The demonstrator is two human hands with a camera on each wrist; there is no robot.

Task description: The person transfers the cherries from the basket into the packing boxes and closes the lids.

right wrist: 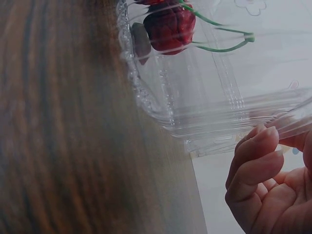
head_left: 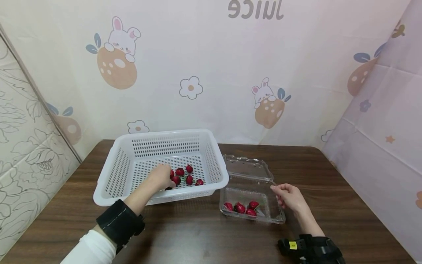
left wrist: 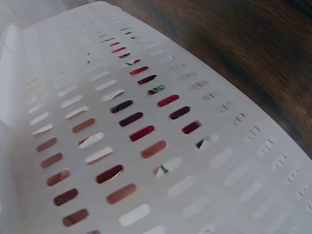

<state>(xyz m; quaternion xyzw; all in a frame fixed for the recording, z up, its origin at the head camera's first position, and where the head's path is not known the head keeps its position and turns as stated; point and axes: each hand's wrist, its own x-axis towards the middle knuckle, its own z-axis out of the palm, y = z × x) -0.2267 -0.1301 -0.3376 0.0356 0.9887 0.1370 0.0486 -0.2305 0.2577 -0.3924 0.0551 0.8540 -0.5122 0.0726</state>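
Note:
My left hand (head_left: 160, 176) reaches over the near wall into a white plastic basket (head_left: 215, 157), down among several red cherries (head_left: 179, 172). Its fingertips are hidden behind the hand, so whether they hold a cherry is unclear. In the left wrist view the slotted basket wall (left wrist: 161, 146) covers most of the hand and the red fruit. To the right, my right hand (head_left: 290, 197) pinches the right rim of a clear plastic clamshell box (head_left: 275, 216). Several cherries (head_left: 239, 208) lie along the box's near side; the right wrist view shows one dark red cherry (right wrist: 170, 27) with green stems through the plastic.
Both containers stand on a dark brown wooden table (head_left: 197, 234), side by side. The box's lid (head_left: 247, 167) is folded back, away from me. Behind the table hangs a pale curtain (head_left: 211, 73) printed with rabbits and flowers.

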